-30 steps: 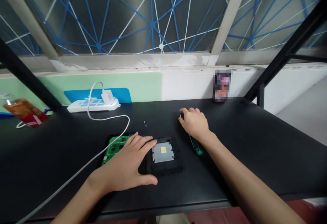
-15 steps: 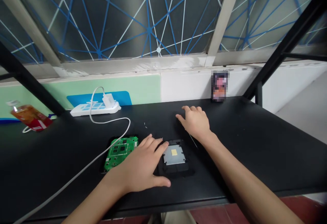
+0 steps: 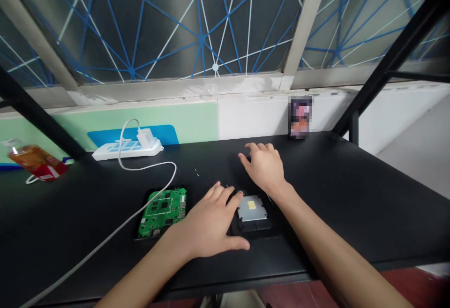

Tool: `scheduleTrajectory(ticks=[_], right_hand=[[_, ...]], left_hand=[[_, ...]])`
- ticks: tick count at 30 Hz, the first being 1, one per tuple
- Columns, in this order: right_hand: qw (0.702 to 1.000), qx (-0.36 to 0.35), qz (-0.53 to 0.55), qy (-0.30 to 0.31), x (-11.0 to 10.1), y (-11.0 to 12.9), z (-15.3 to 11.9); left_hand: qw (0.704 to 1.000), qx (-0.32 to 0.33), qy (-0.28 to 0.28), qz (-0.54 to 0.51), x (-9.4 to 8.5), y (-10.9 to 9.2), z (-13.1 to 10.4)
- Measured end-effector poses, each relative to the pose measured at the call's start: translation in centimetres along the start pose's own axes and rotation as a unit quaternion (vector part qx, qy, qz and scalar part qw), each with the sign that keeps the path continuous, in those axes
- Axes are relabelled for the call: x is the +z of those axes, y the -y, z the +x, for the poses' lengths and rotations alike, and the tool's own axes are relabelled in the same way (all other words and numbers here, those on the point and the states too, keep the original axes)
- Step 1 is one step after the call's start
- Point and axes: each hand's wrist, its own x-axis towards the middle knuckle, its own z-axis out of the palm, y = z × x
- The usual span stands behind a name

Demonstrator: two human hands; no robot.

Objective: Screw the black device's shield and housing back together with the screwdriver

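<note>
My left hand (image 3: 214, 221) lies spread at the left edge of a black casing (image 3: 258, 226), its fingertips touching that edge. A silver metal plate (image 3: 251, 208) with a small yellow pad sits in the casing. Beyond it, my right hand (image 3: 263, 165) rests low over the tabletop with thumb and fingers apart. A thin rod shows partly beside the right wrist; most of it is hidden. To the left of my left hand lies a green circuit board (image 3: 163, 209) in a black frame.
A white cable (image 3: 123, 226) runs from a plug on the power strip (image 3: 128, 149) across the board. Small screws (image 3: 197, 173) lie mid-table. A bottle (image 3: 38, 161) lies back left; a pixelated upright object (image 3: 300, 118) stands at the wall.
My left hand has moved right, and the black casing with the silver plate has shifted right with it. The right hand stays over nearly the same spot, now covering more of the thin rod.
</note>
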Motion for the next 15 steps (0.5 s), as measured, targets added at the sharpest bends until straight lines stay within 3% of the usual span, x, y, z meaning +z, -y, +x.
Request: scheduleTrajectory(ticks=[4,7,12,15], right_hand=[[1.000,-0.001,-0.006,0.000,0.0,0.1,-0.1],[1.000,-0.004,-0.005,-0.004,0.2,0.1,-0.1],[1.000,-0.009,0.002,-0.002,0.2,0.1,-0.2],[1.000,-0.016,0.012,-0.001,0.0,0.5,-0.3]], left_hand=[[1.000,0.005,0.002,0.006,0.0,-0.5,0.3],[1.000,0.007,-0.020,0.003,-0.3,0.0,-0.8],[0.993,-0.052,-0.107,-0.006,-1.1,3.7,-5.8],[0.988,-0.111,-0.104,-0.006,-1.1,6.1,-8.6]])
